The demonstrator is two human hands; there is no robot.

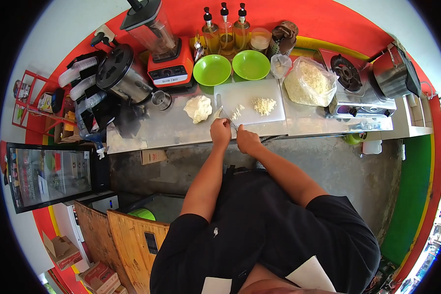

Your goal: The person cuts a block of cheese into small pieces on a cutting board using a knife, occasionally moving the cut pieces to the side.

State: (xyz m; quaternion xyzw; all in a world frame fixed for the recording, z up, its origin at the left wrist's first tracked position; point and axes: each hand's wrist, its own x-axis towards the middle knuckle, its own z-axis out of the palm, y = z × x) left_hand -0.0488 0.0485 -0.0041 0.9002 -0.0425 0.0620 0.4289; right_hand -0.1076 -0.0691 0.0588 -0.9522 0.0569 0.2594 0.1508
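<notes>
At the left front edge of a white cutting board (264, 115), my left hand (221, 131) is closed with its fingertips around a pale strip (217, 113) of food. My right hand (248, 139) is closed beside it on a knife, whose thin blade (232, 124) points up and left between the hands; its handle is hidden. On the board lie a few pale cut bits (238, 111) and a larger heap of pale shreds (264, 106). A cream-white lump (198, 109) sits on the metal counter to the left.
Two green bowls (212, 70) stand behind the board. A bag of pale shreds (309, 83) and a gas stove (350, 73) are to the right. A red blender (170, 66), a metal cup (161, 100) and pump bottles (226, 36) stand left and behind.
</notes>
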